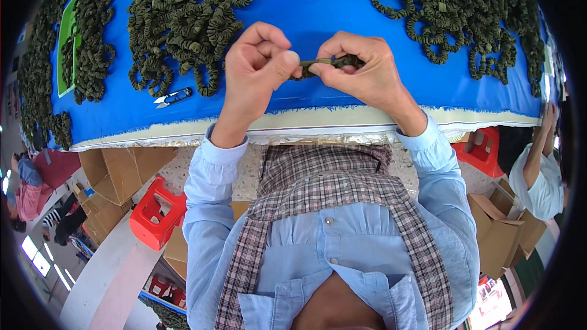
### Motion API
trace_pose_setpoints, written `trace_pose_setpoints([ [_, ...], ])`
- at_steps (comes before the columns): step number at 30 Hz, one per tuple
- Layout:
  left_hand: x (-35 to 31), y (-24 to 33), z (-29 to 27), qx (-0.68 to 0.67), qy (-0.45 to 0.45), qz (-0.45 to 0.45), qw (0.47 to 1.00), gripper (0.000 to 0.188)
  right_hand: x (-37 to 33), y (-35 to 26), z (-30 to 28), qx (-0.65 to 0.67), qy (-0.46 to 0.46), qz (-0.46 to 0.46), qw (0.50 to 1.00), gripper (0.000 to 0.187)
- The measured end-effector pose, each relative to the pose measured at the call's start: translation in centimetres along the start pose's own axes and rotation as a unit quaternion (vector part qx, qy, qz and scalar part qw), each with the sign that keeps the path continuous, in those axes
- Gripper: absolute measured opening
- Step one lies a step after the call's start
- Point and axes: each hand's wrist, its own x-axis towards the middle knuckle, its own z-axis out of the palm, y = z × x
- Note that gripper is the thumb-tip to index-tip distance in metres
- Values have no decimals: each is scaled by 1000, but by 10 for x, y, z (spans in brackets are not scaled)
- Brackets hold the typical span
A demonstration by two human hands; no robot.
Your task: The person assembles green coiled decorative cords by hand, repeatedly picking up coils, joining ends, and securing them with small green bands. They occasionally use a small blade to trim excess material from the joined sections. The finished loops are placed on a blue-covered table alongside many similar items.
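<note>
Both my hands are raised over the near edge of a blue-covered table. Between them stretches a dark green gathered fabric ring, like a hair scrunchie. My right hand pinches it between thumb and forefinger, with part of it bunched under the fingers. My left hand is closed at the other end, its thumb and curled fingers against the fabric. A small pair of thread snips lies on the cloth to the left of my left hand.
Heaps of similar green rings lie at the left and right. A green tray sits among more rings at far left. Red stools and cardboard boxes stand below the table. Other people are at the sides.
</note>
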Motion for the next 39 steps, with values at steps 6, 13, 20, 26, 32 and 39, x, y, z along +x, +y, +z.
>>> trace_pose_setpoints([
  [6, 0, -4, -11, -181, -25, -34, 983, 12, 1, 0, -7, 13, -7, 12, 1000, 11],
  [13, -3, -4, -6, 216, -74, 5, 974, 26, 3, 8, 1, -9, 3, -84, 996, 17],
  [20, -5, -11, -3, -47, -35, -14, 998, 19, 5, 15, 4, 107, -28, -3, 994, 31],
  [26, -5, -7, -5, 62, -47, -34, 996, 22, 5, 8, 3, 286, -35, 72, 955, 37],
  [32, -6, -10, -9, -53, 10, -22, 998, 25, 5, 25, 0, 485, -42, 58, 872, 30],
  [39, -7, -17, -1, 49, -31, 4, 998, 29, -1, 5, 1, 184, 15, 58, 981, 18],
])
